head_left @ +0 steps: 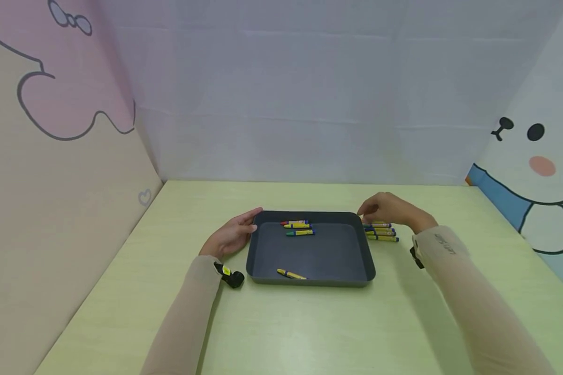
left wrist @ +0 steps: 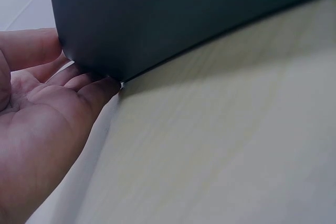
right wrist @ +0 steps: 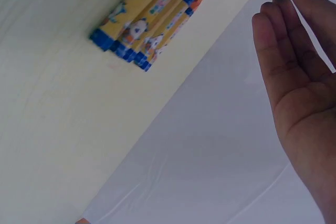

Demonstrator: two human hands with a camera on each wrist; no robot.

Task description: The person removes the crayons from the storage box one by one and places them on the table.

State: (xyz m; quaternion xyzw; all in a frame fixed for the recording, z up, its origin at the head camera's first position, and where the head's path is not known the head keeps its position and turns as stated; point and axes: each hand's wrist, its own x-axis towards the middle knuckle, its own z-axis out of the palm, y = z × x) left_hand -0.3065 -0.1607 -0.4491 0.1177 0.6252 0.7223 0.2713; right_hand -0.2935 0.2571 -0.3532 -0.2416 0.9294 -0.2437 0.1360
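Left hand (head_left: 232,235) lies flat, fingers straight against the far left corner of the dark tray (head_left: 342,260) mid-table. Right hand (head_left: 390,210) hovers relaxed, fingers loose and holding nothing, over the loose crayons (head_left: 381,232) just beside the tray's right edge.

A shallow dark grey tray (head_left: 347,258) lies flat, its left wall against the left grip (head_left: 230,235). Four yellow crayons lie inside it. A row of yellow crayons (head_left: 381,232) lies side by side just under the right grip (head_left: 388,209).
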